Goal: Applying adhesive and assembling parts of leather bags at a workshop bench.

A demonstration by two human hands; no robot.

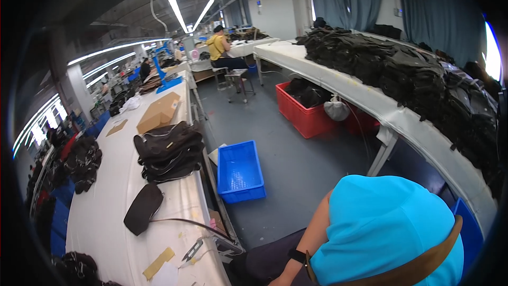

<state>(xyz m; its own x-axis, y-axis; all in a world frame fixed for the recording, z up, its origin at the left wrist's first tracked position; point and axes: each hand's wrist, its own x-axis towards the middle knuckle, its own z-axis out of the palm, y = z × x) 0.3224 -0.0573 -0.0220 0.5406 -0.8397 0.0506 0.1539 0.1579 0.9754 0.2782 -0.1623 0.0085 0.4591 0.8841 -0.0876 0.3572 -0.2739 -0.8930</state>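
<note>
A pair of small snips (192, 250) lay near the edge of a white tabletop (100, 222), left of the right hand (279, 280) and not touching it. The lower edge of the view cut off most of that hand, so how far its fingers were spread, or whether they gripped anything, could not be told; the left hand was out of frame. Just above the right hand, a dark wristband (297, 256) circled the wrist, while a bright blue sleeve (386, 222), crossed by a brown strap (423, 265), blocked the view to its right. Beyond the snips, farther left of the hand, lay a yellowish strip (159, 263).

Ahead and left of the hand, a dark pouch (144, 209) rested with a thin dark band (198, 224) running from it toward the tabletop's edge. Past it sat a stack of dark bags (169, 151), its layers hard to separate.

On the floor ahead of the hand stood a blue bin (241, 172). Farther ahead and right, a grey sack (336, 110) partly covered a red bin (296, 118) beside a second tabletop (344, 86), heaped with dark pieces (381, 61) whose outlines merged. Far ahead sat a person in a yellow top (217, 47), hands indistinct.
</note>
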